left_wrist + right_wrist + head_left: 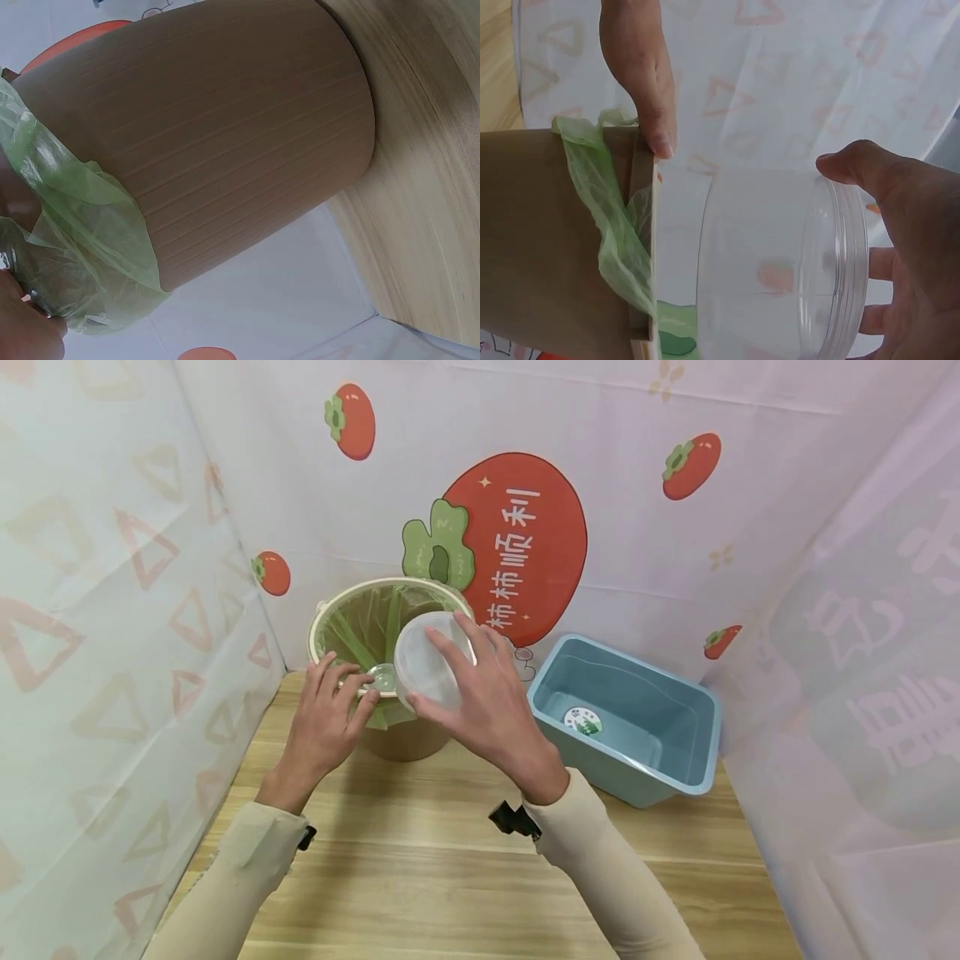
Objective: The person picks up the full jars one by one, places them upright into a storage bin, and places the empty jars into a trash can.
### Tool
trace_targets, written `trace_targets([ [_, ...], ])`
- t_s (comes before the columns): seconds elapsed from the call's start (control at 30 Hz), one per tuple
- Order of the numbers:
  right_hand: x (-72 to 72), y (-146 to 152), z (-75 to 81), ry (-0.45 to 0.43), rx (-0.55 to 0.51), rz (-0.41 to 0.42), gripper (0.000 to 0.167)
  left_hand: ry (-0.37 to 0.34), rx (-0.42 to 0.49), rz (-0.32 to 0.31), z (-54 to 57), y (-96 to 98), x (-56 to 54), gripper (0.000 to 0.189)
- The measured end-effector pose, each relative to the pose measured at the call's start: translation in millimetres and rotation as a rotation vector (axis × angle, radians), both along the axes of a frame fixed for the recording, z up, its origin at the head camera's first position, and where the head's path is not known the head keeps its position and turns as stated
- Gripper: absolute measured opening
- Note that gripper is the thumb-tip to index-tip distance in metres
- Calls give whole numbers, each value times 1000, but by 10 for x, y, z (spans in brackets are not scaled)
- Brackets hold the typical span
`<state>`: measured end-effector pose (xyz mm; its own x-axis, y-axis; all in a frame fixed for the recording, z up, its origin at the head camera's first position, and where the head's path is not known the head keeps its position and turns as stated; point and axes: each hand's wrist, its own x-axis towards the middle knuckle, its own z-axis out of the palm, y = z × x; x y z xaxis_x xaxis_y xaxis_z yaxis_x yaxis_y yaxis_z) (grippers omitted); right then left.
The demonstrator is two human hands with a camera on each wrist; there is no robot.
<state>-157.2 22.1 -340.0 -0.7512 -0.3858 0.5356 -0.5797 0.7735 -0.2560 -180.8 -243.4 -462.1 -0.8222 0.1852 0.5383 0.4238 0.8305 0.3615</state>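
Observation:
My right hand (491, 693) grips a clear plastic jar (780, 262) by its ridged upper end, thumb on one side and fingers on the other. The jar's pale round top faces up in the head view, above the right part of a brown trash bin (247, 127). My left hand (326, 718) is at the bin's near rim, fingers curled over it and the thumb outside. A green bag (105, 232) lines the bin and folds over its rim. Near the left fingertips shows a small clear round thing (382, 678); whether they touch it is unclear.
A blue-grey plastic tub (626, 718) with a round label inside stands to the right of the bin. Both rest on a wooden table (397, 860). White cloth walls (615, 410) with printed persimmons and triangles enclose the back and sides.

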Motion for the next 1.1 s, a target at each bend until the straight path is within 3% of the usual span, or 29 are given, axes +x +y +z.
trace_targets([
  [0.67, -485, -403, -180, -86, -53, -102, 76, 12, -8, -8, -2, 1, -7, 42],
  [0.97, -660, -503, -253, -68, -66, -99, 75, 5, -7, -13, 12, 6, -8, 39],
  [1.1, -738, -559, -296, -127, -44, -113, 77, -10, 0, -7, 8, 1, 1, 38],
])
